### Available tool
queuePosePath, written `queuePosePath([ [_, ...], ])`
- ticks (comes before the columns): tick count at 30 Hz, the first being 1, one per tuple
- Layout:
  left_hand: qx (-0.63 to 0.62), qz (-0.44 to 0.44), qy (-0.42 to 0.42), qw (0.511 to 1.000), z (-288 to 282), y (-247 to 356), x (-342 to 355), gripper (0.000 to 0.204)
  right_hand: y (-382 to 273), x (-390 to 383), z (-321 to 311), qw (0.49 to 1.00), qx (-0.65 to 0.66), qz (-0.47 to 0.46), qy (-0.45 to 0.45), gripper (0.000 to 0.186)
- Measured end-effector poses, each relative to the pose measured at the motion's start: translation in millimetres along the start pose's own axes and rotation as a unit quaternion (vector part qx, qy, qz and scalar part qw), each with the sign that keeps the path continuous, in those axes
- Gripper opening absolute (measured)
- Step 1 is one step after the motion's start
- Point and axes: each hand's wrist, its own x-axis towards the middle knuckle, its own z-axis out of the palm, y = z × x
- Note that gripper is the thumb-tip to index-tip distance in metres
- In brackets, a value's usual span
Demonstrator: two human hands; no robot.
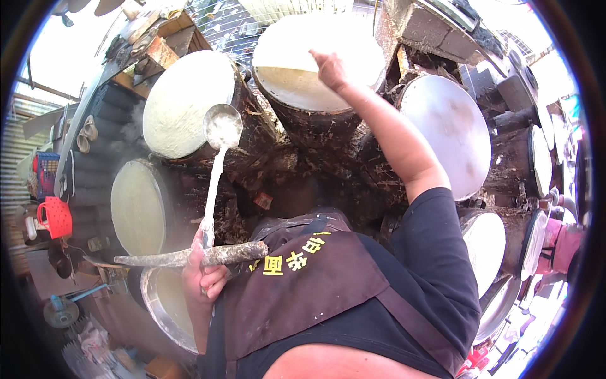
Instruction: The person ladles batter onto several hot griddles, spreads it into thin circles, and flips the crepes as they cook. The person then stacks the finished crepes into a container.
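My left hand (207, 275) is closed round the handle of a metal ladle (223, 126) and a thick, tapering wooden stick (237, 253) crusted with pale batter. White batter coats the ladle's long handle; its round bowl overlaps the right edge of a pale, round cooking surface (183, 104) at the upper left. At the top middle, my right hand (329, 68) reaches over another large round surface (290, 85), bright white in its far part and tan nearer me. One finger stretches out, the others look partly curled. Whether it touches the surface, I cannot tell.
More round surfaces on dark drums surround me: one greyish-white (445, 139) at right, one pale (139, 208) at left. A metal-rimmed pan (165, 303) sits beside my left forearm. A red perforated basket (55, 216) hangs far left; steam drifts there.
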Motion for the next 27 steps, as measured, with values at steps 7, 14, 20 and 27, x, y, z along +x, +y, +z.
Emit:
queuePosePath([
  [7, 0.004, 0.021, 0.072, 0.997, 14, -5, -5, 0.043, -42, 28, -98, 0.958, -0.112, -0.205, 0.167, 0.03],
  [14, -0.094, -0.034, -0.039, 0.994, -15, 17, 1, 0.039, -77, -79, -88, 0.994, 0.039, 0.007, 0.103, 0.017],
  [20, 0.164, 0.043, 0.012, 0.985, -21, 43, -12, 0.046, -114, -234, -94, 0.983, 0.068, -0.003, 0.171, 0.017],
  [27, 0.274, -0.105, -0.081, 0.953, -49, 59, -7, 0.057, -131, -381, -68, 0.981, -0.042, 0.136, 0.133, 0.017],
])
